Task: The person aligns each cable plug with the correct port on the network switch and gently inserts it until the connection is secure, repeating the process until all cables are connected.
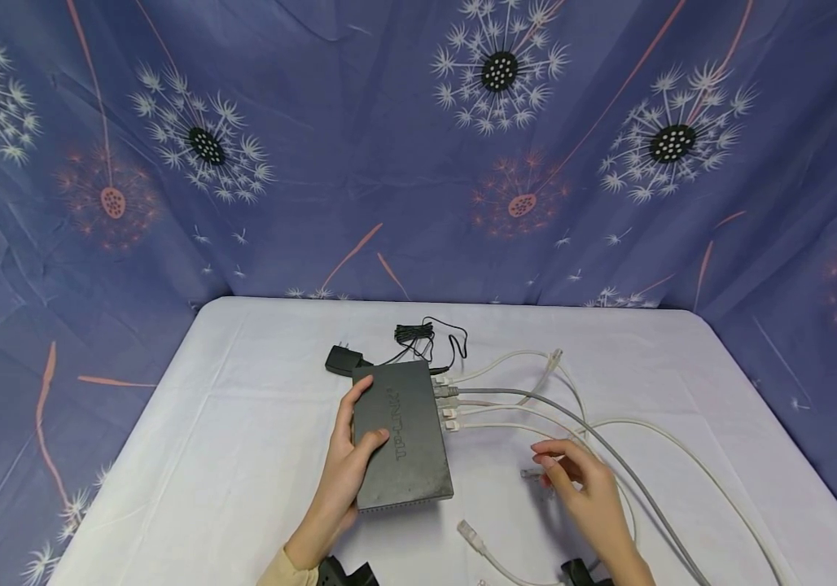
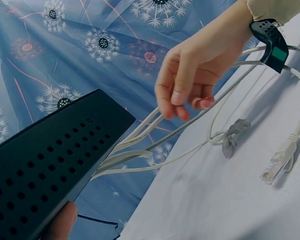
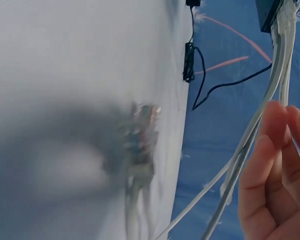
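My left hand grips a dark TP-LINK network switch by its left side, thumb on top and fingers partly hidden beneath. The switch is tilted, and its perforated face shows in the left wrist view. Several white network cables and one grey cable are plugged into its right side. My right hand hovers right of the switch near these cables, fingers loosely curled, with nothing visible between them. Below its fingertips lies a loose cable plug.
A black power adapter and its bundled cord lie behind the switch. Another loose white plug lies at the front, and a clear plug at the back. Cables curve across the right side of the white table.
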A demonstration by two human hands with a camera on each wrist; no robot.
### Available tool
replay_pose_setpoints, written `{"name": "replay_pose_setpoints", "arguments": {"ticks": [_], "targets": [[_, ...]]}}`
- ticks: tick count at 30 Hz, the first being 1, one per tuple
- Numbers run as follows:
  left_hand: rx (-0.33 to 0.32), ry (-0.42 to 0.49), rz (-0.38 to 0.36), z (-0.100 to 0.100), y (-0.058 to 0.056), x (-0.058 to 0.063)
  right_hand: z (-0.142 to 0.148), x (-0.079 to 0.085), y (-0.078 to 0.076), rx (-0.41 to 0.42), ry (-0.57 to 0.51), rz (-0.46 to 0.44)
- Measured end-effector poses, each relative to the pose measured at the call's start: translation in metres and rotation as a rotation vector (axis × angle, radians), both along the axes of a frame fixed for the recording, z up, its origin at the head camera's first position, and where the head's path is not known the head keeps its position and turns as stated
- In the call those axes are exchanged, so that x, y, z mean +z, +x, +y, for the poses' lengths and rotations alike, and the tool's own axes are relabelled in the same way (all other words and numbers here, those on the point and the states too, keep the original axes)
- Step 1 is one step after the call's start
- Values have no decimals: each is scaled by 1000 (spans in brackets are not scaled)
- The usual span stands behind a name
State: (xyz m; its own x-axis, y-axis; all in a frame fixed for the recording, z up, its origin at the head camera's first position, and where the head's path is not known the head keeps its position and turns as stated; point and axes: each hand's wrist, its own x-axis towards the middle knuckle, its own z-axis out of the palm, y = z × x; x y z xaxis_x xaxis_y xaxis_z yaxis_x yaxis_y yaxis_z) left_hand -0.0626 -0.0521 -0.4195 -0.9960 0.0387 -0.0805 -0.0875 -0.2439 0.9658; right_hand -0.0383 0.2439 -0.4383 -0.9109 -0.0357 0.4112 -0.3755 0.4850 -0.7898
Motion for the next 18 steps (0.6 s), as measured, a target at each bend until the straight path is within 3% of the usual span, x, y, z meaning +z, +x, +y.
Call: {"name": "replay_pose_setpoints", "arguments": {"ticks": [11,18], "targets": [[16,-78,29,1,1,0,6,-14,7,-25,125,-39],[13,-82,41,2,1,-1,7,-11,10,-11,160,-67]]}}
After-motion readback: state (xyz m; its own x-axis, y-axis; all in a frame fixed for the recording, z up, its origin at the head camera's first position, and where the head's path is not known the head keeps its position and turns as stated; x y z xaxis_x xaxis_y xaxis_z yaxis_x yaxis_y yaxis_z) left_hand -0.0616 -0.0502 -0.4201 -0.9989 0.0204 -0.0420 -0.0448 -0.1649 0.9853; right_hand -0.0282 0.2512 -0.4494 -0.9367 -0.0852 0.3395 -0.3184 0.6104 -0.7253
